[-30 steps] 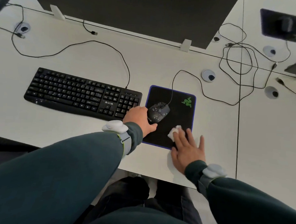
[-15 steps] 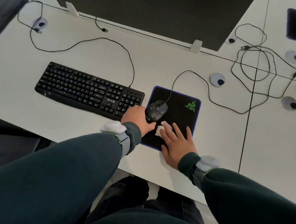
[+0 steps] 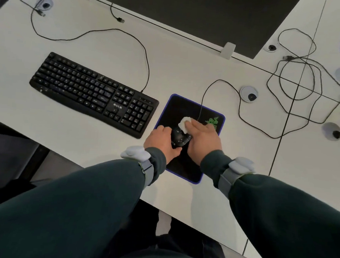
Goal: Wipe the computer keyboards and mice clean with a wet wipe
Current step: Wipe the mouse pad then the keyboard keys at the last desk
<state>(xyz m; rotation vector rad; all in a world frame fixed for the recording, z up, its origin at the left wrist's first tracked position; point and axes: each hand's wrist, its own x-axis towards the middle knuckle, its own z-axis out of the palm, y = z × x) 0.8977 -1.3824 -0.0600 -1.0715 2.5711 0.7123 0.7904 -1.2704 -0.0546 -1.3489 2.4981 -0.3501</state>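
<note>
**White wipe now on the mouse**

Black and speckled, the mouse point(image 3: 179, 138) sits on the near half of the pad point(image 3: 184, 169), caught between both hands. A second ago the wipe point(image 3: 184, 124) was pressed flat on the pad, off to the mouse's right. Since then it has come across and now lies bunched against the far end of the mouse, where the buttons would be.

The right hand point(image 3: 203, 139) has changed with it: its fingers were spread out straight, and now they curl over the mouse's right side and hold the wipe against it. The left hand point(image 3: 161, 141) keeps its grip on the left flank and rear, fingers wrapped round, steadying the mouse. The mouse has also been drawn nearer the person than it was.

From where I stand, that looks like pad-wiping over and mouse-wiping begun. The cable point(image 3: 203, 95) loops away slack over the surface point(image 3: 82, 140), so it shouldn't tug. The keyboard point(image 3: 92, 93) lies just left of the pad, untouched by either hand at this moment.
</note>
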